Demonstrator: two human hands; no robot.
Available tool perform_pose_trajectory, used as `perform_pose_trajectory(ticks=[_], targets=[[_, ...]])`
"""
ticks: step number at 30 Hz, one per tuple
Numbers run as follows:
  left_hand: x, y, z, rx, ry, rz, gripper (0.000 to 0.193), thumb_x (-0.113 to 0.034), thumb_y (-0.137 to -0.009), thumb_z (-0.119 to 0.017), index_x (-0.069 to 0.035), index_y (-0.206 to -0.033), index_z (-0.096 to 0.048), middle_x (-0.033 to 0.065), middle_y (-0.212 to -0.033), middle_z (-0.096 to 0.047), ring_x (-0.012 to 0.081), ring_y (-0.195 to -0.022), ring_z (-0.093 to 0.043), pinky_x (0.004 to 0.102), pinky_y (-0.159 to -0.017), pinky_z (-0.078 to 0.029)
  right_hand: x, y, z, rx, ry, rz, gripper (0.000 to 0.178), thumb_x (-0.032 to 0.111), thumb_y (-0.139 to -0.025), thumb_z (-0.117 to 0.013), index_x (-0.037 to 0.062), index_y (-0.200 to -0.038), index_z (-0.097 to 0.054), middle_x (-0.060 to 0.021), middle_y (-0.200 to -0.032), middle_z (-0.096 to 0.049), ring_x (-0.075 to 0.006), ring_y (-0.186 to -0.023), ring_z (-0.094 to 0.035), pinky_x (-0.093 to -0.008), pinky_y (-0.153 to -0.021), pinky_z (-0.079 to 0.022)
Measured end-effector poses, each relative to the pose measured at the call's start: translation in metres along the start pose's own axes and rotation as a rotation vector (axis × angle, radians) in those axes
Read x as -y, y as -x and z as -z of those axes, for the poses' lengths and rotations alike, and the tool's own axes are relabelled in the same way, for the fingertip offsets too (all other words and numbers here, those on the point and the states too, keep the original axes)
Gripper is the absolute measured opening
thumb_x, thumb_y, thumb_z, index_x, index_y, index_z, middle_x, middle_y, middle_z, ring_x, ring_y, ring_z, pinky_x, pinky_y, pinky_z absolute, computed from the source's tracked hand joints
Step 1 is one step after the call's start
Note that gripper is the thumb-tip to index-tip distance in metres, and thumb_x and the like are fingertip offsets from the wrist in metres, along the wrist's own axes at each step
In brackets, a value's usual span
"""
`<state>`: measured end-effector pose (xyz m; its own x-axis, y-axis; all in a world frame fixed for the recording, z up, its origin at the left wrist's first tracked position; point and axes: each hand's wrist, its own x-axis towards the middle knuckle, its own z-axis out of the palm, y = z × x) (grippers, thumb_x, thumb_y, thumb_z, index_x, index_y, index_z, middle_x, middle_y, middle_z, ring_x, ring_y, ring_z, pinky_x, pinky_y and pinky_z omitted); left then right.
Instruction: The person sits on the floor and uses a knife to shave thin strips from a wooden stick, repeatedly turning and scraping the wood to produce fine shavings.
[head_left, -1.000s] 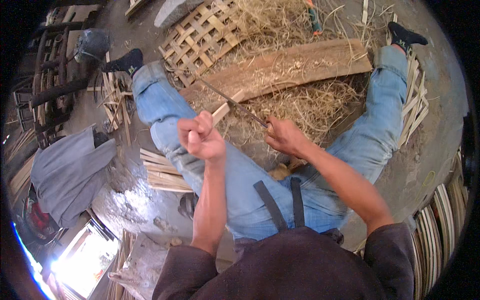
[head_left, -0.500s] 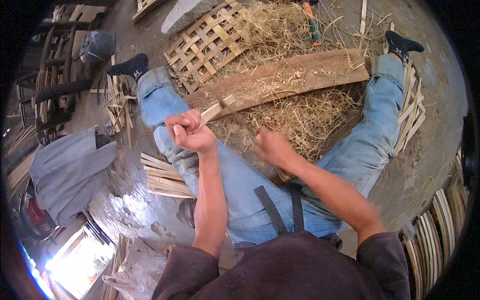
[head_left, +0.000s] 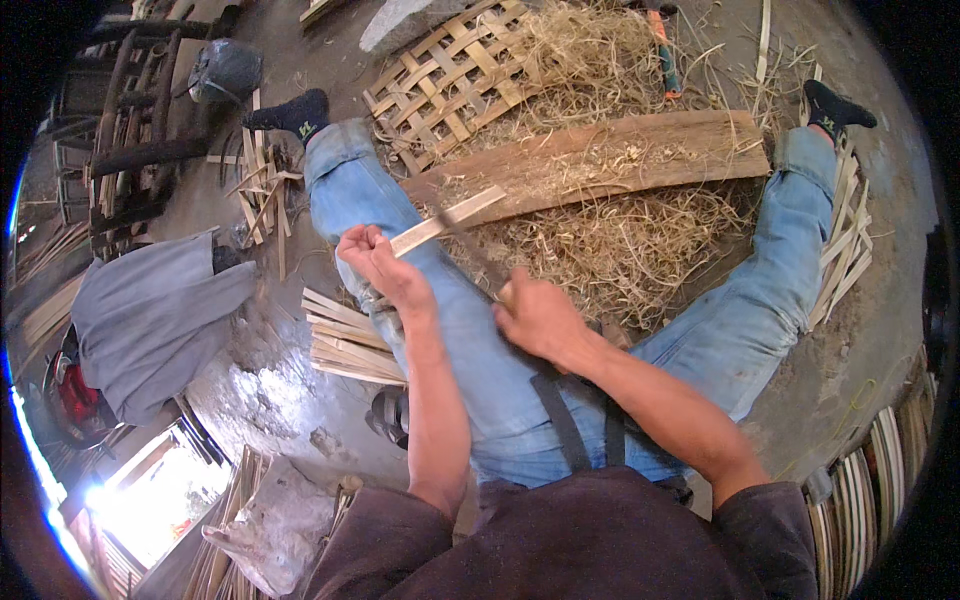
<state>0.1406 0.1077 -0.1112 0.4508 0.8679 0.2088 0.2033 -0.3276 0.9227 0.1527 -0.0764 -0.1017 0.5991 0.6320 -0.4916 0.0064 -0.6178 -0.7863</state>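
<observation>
A pale, flat wooden strip [head_left: 472, 206], likely light, stiff and best held by one end, is clamped in the left hand [head_left: 392, 268]; a dark-bladed knife [head_left: 472, 246], in the right hand [head_left: 543, 318].

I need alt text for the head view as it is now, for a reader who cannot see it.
A person's left hand holds a pale wood strip, and the right hand holds a blurred blade across it. Beyond them, a plank lies among curly shavings, with a woven panel behind.
</observation>
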Motion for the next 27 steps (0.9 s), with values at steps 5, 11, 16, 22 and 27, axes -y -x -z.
perform_pose_trajectory(ticks=[5, 11, 16, 22, 27], targets=[[0.015, -0.001, 0.004, -0.075, 0.034, 0.079, 0.025, -0.012, -0.090, -0.042, -0.001, -0.112, -0.044, 0.0098, -0.106, -0.043, 0.0204, -0.101, -0.042, 0.0344, -0.095, -0.033, 0.020, 0.003, -0.006, 0.020, -0.045, 0.105, 0.037, 0.021, -0.083, -0.062, -0.0074, -0.100, -0.047, -0.0283, -0.076, -0.063, -0.0463, -0.074, -0.063, -0.0536, -0.068, -0.051], [0.010, -0.001, -0.006, -0.155, 0.103, 0.184, 0.018, -0.011, -0.088, -0.045, -0.003, -0.105, -0.044, 0.0083, -0.100, -0.044, 0.0195, -0.096, -0.043, 0.0331, -0.091, -0.034, -0.009, -0.010, -0.018, -0.020, -0.038, 0.103, 0.031, 0.019, -0.084, -0.061, -0.0053, -0.096, -0.045, -0.0298, -0.074, -0.062, -0.0473, -0.073, -0.062, -0.0535, -0.066, -0.051], [0.013, -0.004, -0.004, -0.197, 0.120, 0.252, 0.011, -0.011, -0.090, -0.042, -0.005, -0.099, -0.044, 0.0065, -0.097, -0.041, 0.0181, -0.091, -0.040, 0.0318, -0.086, -0.035, -0.015, -0.015, -0.009, -0.016, -0.026, 0.065, 0.030, 0.017, -0.082, -0.061, -0.0059, -0.098, -0.049, -0.0285, -0.077, -0.063, -0.0465, -0.076, -0.064, -0.0529, -0.069, -0.052], [0.021, -0.012, -0.006, -0.248, 0.159, 0.287, 0.008, -0.009, -0.090, -0.042, -0.005, -0.097, -0.045, 0.0064, -0.095, -0.043, 0.0183, -0.087, -0.042, 0.0331, -0.083, -0.036, -0.049, -0.037, -0.008, -0.057, 0.094, 0.080, 0.031, 0.017, -0.083, -0.062, -0.0065, -0.097, -0.047, -0.0274, -0.073, -0.063, -0.0451, -0.071, -0.064, -0.0502, -0.066, -0.052], [0.014, -0.004, -0.011, -0.271, 0.181, 0.359, 0.008, -0.008, -0.091, -0.040, -0.006, -0.098, -0.043, 0.0061, -0.095, -0.042, 0.0179, -0.085, -0.041, 0.0321, -0.081, -0.037, -0.081, -0.043, -0.022, -0.061, 0.122, 0.064, 0.033, 0.018, -0.083, -0.063, -0.0056, -0.100, -0.048, -0.0271, -0.074, -0.064, -0.0454, -0.073, -0.064, -0.0515, -0.066, -0.052]])
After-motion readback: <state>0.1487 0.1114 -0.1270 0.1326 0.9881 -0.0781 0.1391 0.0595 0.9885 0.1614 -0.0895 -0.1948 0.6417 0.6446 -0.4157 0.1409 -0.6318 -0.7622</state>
